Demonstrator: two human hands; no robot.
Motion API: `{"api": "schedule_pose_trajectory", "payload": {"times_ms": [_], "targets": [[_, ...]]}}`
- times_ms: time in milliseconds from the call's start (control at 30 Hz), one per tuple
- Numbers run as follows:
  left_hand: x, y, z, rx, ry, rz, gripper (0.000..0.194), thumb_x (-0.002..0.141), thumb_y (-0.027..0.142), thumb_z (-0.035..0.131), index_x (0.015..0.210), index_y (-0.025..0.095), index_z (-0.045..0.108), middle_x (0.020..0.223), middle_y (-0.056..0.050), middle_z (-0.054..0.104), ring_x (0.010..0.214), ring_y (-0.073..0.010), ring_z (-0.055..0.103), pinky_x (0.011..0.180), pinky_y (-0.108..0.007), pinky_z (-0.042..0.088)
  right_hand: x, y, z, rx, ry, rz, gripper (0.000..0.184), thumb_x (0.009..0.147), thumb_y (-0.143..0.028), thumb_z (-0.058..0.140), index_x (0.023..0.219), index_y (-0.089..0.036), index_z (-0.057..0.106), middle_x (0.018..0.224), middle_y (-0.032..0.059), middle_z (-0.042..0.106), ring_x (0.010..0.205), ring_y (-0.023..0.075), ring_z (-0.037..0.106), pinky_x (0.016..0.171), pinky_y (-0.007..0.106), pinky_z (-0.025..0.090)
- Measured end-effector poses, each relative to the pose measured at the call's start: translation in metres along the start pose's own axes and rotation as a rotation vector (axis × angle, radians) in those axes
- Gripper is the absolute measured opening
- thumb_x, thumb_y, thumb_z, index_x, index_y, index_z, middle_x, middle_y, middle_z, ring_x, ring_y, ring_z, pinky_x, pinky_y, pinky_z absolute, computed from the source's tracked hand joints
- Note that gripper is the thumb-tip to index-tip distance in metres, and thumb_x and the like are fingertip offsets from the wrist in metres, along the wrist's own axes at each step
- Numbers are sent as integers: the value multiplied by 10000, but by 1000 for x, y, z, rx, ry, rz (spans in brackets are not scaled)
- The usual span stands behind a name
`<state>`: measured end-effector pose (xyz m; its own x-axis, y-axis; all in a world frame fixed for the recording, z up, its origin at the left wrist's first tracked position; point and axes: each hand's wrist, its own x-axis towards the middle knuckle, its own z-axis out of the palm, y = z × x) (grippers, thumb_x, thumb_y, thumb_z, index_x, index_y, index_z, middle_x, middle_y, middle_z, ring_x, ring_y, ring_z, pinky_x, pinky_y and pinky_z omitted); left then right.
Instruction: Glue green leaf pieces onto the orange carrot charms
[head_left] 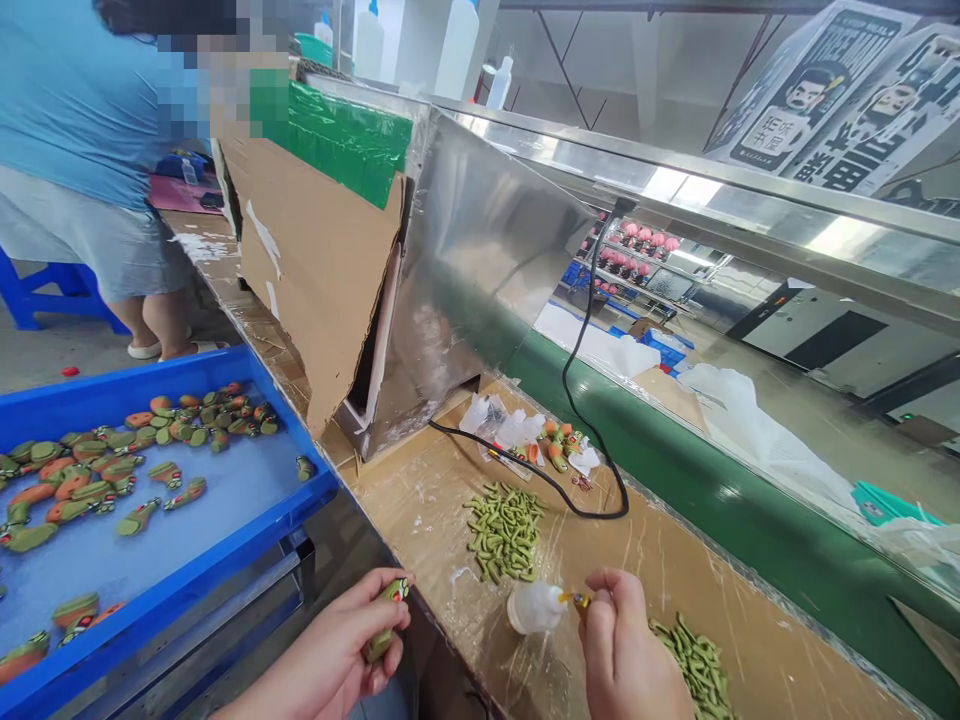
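Observation:
My left hand (358, 640), at the bench's near edge, is closed around a small green painted figurine (382, 640) with red, white and black markings at its upper end. My right hand (619, 640) pinches a small olive-yellow piece (580, 600) between thumb and fingers; its exact shape is mostly hidden. That piece is at the yellow tip of a whitish squeeze bottle (534, 608), which appears to lie on its side on the bench. Beyond the bottle is a pile of small curved green pieces (504, 532). A second green pile (694, 665) is partly behind my right hand.
A blue tray (319, 478) of green and orange figurines stands at left. A black cable (574, 375) loops across the cardboard-covered bench (600, 545). Plastic scraps (517, 428) lie near a metal panel (465, 290). A green conveyor belt (720, 505) runs behind; a person (82, 130) stands far left.

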<state>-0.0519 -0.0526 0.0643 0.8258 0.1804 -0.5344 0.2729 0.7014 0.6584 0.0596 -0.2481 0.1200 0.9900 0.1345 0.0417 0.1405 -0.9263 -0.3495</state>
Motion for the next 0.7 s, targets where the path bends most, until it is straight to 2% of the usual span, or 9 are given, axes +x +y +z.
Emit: {"api": "schedule_pose_trajectory", "payload": {"times_ms": [167,400,567,700], "targets": [[0,0,1,9,9,-7,175,724,238,652,862,178,565,709,35,549,467,-56,458,448,-204,216,0,0,-1,22,10,-6,304,918,-420,103,944,-266,365,698,45,659,706,284,647,650,334,362],[0,0,-1,6,12,3,283,727,234,651,984,175,549,715,31,559,474,-63,455,448,-203,214,0,2,1,-34,17,-14,300,927,-408,100,936,-269,366,642,26,629,715,280,647,639,326,358],[1,-3,-3,19,34,13,315,748,255,644,1030,172,534,572,78,465,489,-86,455,466,-202,254,1,1,2,-82,-1,-6,302,927,-382,75,934,-270,355,609,19,604,694,289,636,620,326,342],[0,-4,-3,29,39,18,330,760,263,637,1052,166,517,579,80,459,494,-86,448,470,-206,262,1,1,1,-113,-13,-9,288,930,-368,75,932,-271,346,622,18,606,688,283,633,613,319,337]]}}
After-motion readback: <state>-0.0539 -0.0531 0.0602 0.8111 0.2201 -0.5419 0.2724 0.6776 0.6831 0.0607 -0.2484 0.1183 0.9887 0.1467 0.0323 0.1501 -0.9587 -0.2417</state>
